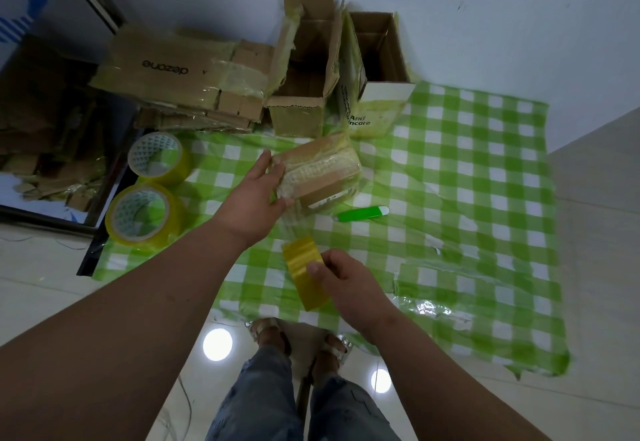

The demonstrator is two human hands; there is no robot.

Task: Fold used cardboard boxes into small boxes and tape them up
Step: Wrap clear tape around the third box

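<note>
1. At six o'clock, my sandalled feet (298, 338) stand at the near edge of the green checked cloth (485, 198) spread on the floor.
2. Just past centre, my right hand (349, 284) pinches a roll of yellow tape (304, 272), a clear strip running up from it toward the box.
3. Ahead at twelve o'clock, my left hand (256, 194) grips the left end of the small cardboard box (322, 172), already banded with tape and lifted at a tilt over the cloth.
4. A green cutter (362, 213) lies beside the box at two o'clock; two spare tape rolls (152, 198) sit at ten o'clock.
5. Farthest, open cartons (339, 70) and flattened cardboard (180, 73) wait against the wall.
6. Taping appears under way; next, I judge, the strip needs pressing down and cutting.
</note>
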